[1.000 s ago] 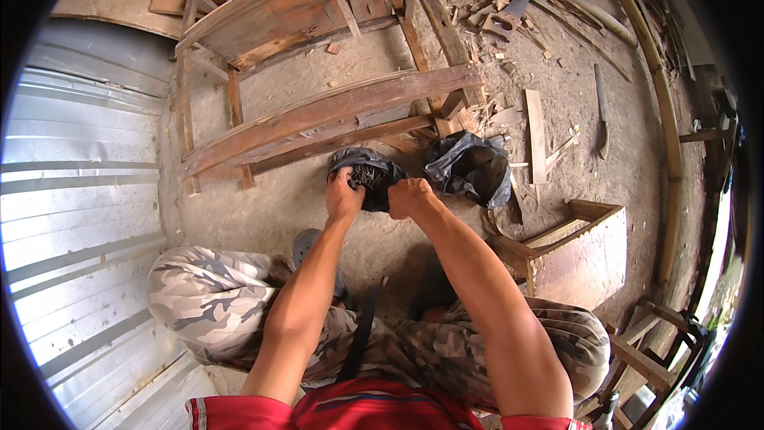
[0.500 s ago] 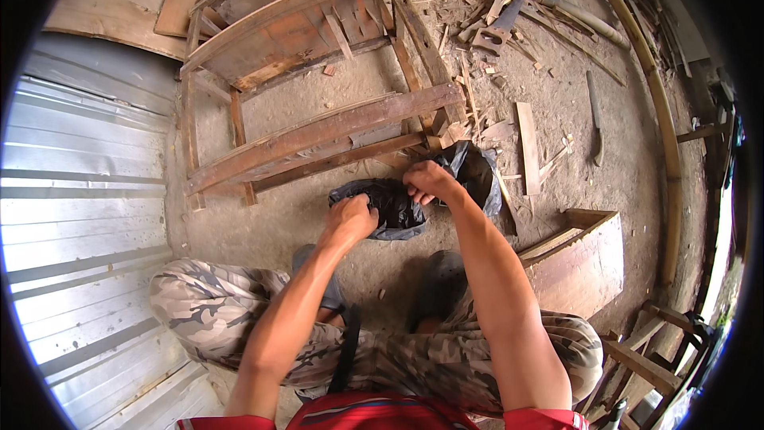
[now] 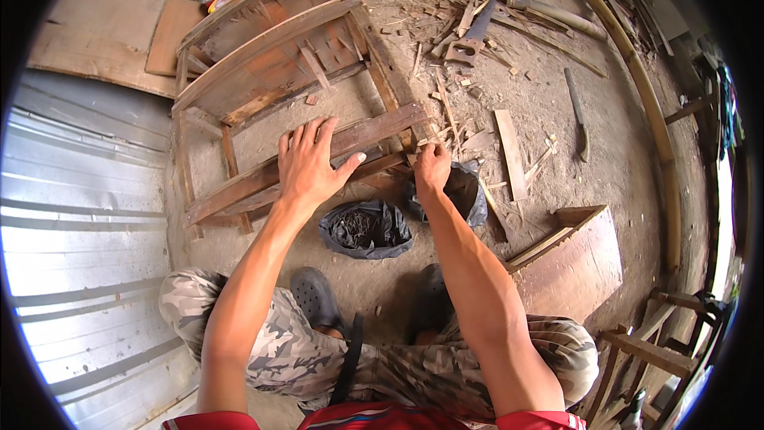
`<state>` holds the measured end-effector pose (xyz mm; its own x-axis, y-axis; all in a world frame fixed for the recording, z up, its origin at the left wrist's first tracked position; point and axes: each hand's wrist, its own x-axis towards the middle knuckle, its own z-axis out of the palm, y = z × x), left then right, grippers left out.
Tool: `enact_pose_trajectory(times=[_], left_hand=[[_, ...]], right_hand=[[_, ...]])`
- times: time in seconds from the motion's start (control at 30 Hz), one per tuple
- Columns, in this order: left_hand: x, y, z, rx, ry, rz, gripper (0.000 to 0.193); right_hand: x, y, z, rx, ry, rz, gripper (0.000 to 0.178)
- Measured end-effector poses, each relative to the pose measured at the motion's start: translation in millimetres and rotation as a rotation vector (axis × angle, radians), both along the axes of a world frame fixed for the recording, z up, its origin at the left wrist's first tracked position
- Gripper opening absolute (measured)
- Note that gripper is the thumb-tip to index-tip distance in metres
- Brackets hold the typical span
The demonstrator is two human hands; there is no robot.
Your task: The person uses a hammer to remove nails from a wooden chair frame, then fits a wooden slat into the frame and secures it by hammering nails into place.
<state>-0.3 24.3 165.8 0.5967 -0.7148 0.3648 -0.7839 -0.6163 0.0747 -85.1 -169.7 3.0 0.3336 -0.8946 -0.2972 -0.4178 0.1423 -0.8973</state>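
Note:
A worn wooden furniture frame [image 3: 382, 129] lies on the dirt floor in front of me. My left hand [image 3: 305, 166] is spread over its near curved rail, fingers apart and holding nothing. At the frame's near right corner my right hand [image 3: 432, 166] is closed, its fingertips pressed together. What it holds, if anything, is too small to make out. Below the hands sits a black plastic bag [image 3: 390, 252] with a rolled-down rim, containing thin dark pieces that look like nails [image 3: 362, 225]. A second black bag [image 3: 476, 209] stands under my right wrist, its inside partly hidden.
Right of the frame lie a handsaw [image 3: 469, 42], a long-bladed knife [image 3: 578, 116], a flat board [image 3: 511, 155] and scattered wood scraps. A wooden box [image 3: 577, 271] rests near my right knee. Corrugated metal sheeting [image 3: 87, 215] borders the left side, and a long pole [image 3: 649, 96] the right.
My left hand has left the nail bag and moved up to the rail, its fingers opening out. My right hand has moved from between the bags to the frame's corner. The view has shifted slightly.

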Motion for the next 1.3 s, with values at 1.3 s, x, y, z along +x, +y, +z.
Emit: enact_pose_trajectory(times=[1.3], left_hand=[[-3.1,-22.1,-16.5,-0.035,0.016,0.276,0.07]], right_hand=[[15.6,-26.3,72.1,0.482,-0.602,0.335,0.067]])
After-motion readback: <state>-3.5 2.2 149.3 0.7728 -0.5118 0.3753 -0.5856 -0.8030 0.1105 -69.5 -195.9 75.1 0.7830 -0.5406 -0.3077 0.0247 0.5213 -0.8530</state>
